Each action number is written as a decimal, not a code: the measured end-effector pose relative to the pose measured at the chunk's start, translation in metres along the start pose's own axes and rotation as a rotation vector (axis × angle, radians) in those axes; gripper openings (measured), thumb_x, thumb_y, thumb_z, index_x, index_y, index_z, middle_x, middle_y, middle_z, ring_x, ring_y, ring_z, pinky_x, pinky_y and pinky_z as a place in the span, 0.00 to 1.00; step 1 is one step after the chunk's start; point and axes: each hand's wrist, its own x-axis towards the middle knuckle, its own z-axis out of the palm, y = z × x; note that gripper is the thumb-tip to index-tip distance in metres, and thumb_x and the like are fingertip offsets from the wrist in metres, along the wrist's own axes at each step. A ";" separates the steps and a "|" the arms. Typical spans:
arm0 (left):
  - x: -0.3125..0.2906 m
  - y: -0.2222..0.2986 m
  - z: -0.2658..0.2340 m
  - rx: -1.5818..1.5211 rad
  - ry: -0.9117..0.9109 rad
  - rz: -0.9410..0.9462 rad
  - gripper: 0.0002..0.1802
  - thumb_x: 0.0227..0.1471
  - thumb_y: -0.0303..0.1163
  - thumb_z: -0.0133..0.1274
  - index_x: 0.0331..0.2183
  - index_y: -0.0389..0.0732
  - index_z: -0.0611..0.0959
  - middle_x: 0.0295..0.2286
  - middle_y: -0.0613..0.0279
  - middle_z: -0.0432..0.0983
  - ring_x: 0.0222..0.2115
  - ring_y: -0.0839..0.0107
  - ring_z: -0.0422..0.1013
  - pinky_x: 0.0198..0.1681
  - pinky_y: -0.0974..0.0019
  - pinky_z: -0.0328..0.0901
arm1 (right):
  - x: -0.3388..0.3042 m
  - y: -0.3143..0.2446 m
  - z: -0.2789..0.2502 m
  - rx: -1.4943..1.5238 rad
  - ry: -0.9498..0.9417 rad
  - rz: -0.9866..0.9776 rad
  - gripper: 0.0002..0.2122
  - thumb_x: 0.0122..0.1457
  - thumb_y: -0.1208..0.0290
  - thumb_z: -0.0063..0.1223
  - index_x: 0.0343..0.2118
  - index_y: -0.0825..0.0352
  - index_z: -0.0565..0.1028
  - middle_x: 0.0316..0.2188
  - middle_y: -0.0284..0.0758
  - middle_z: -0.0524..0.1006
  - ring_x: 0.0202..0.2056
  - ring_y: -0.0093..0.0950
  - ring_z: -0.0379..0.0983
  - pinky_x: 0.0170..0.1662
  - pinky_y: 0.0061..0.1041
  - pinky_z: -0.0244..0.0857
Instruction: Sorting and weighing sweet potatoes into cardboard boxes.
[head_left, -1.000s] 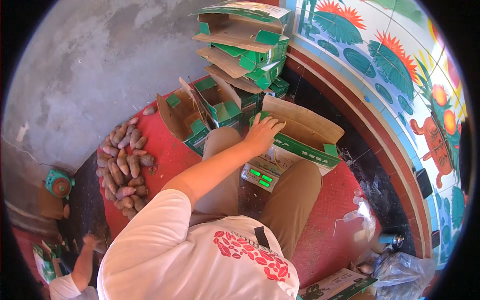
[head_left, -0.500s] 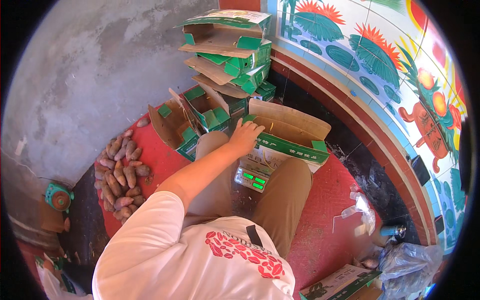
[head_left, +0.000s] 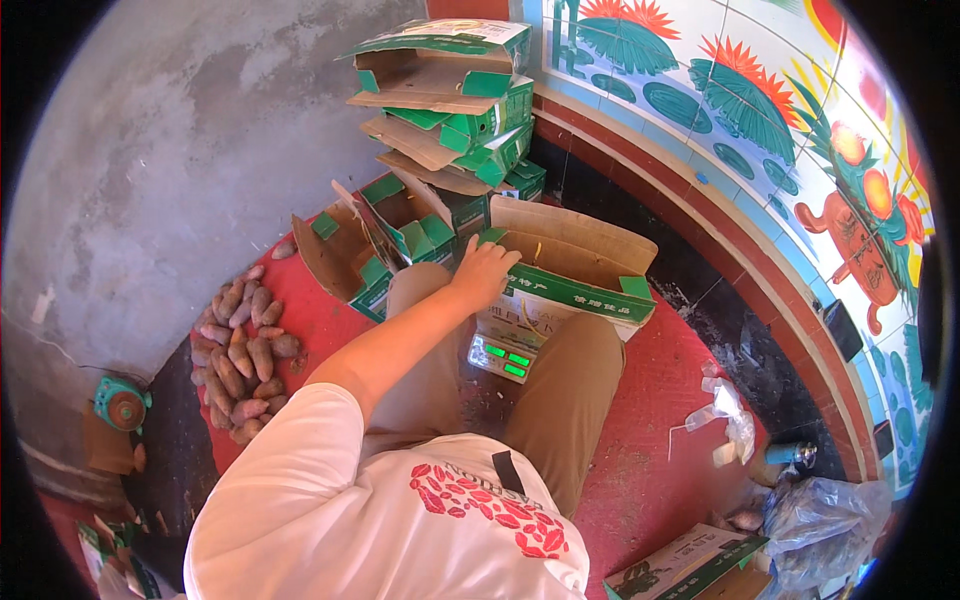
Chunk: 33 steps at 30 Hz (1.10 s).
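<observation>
My left hand (head_left: 485,275) rests on the near-left corner of an open green and white cardboard box (head_left: 580,309), its fingers curled over the edge. The box stands just beyond my knees, its brown back flap raised and a small yellow strip showing inside. Directly in front of the box, between my legs, is a digital scale (head_left: 501,358) with lit green displays. The box seems to sit on the scale, though its underside is hidden. My right hand and arm are out of the picture.
Sweet potatoes (head_left: 240,350) are heaped on the red floor (head_left: 650,430) at left. More open boxes (head_left: 405,215) stand beyond my left knee, before a tall stack of boxes (head_left: 445,95). Clear plastic bags (head_left: 825,525) and another box (head_left: 680,562) lie at lower right. A teal dial scale (head_left: 123,404) is far left.
The whole view has shifted very slightly. My left hand stays at the same corner of the box, and nothing else has visibly moved.
</observation>
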 end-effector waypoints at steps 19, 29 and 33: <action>0.004 0.003 0.012 -0.087 0.045 0.105 0.05 0.40 0.25 0.47 0.25 0.44 0.74 0.22 0.61 0.70 0.31 0.61 0.68 0.38 0.58 0.59 | -0.014 -0.157 -0.227 0.550 0.941 -0.393 0.31 0.39 0.69 0.58 0.49 0.69 0.63 0.48 0.45 0.64 0.50 0.39 0.60 0.53 0.34 0.52; -0.006 0.003 0.012 -0.181 0.026 0.090 0.07 0.36 0.23 0.46 0.24 0.44 0.73 0.23 0.60 0.69 0.30 0.59 0.69 0.32 0.57 0.60 | -0.015 -0.404 -0.296 0.393 0.616 -0.943 0.29 0.35 0.67 0.63 0.45 0.68 0.68 0.42 0.40 0.68 0.45 0.33 0.65 0.50 0.29 0.57; -0.004 0.006 0.010 -0.180 0.044 0.110 0.05 0.38 0.25 0.46 0.23 0.45 0.74 0.22 0.60 0.69 0.30 0.59 0.69 0.32 0.57 0.60 | 0.030 -0.464 -0.274 0.005 0.572 -0.888 0.30 0.33 0.63 0.64 0.44 0.66 0.69 0.41 0.45 0.70 0.43 0.41 0.67 0.48 0.32 0.60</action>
